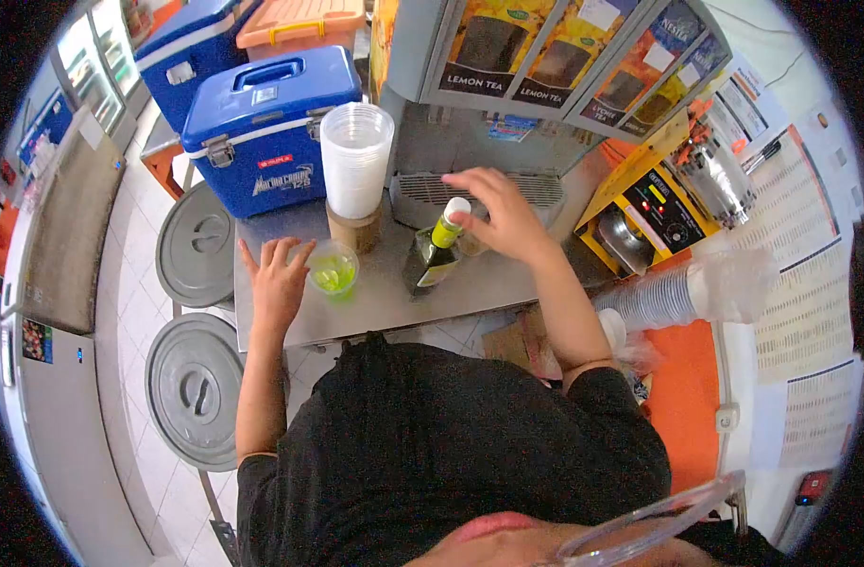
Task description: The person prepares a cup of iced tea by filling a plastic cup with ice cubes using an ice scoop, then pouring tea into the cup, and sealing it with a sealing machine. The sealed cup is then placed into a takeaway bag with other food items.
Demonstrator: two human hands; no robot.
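Observation:
My left hand [279, 276] rests at the near left of the steel counter [290, 326], its fingers spread and the nearest fingertip right at the rim of a clear plastic cup [341, 283]. Bright green pieces lie in the bottom of that cup. To the right stands a dark bottle [430, 265] with a yellow-green neck label and a white cap. My right hand [503, 215] is open beside the bottle's top, fingers stretched away and thumb close to the cap. Behind the green cup rises a tall stack of clear cups [356, 165].
A blue cooler box [271, 128] sits at the back left. The drink dispenser [488, 142] stands behind the bottle, with a yellow cup-sealing machine [649, 222] to its right. Nested cups in plastic [658, 298] lie at the right. Grey lidded bins [197, 387] stand on the left.

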